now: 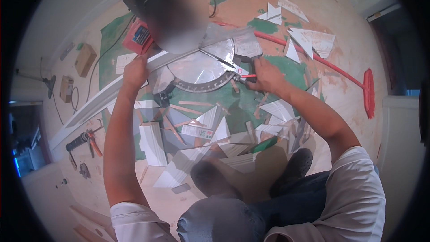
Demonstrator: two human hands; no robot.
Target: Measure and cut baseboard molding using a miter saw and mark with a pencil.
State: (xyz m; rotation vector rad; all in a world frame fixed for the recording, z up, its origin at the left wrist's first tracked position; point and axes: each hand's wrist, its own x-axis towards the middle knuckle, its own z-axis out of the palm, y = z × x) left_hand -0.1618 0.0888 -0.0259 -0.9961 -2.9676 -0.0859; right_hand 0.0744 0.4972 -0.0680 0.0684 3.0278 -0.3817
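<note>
A miter saw (197, 65) with a round silver table and a curved scale stands in front of me. Its upper part is blurred, so the blade cannot be made out. One long white moulding (92, 105) lies across the saw at a slant and runs out to the lower left. My left hand (135, 70) is closed on this moulding, left of the round table. At the front right of the saw, my right hand (267, 75) wraps round the dark table handle (245, 64). A small red part shows beside its fingers.
White moulding offcuts (152, 141) and thin wood strips litter the green and brown floor sheet between the saw and my feet. More offcuts (309, 42) lie at the far right, beside a red broom (368, 92). A caulking gun (80, 141) and wooden blocks (85, 59) are on the left.
</note>
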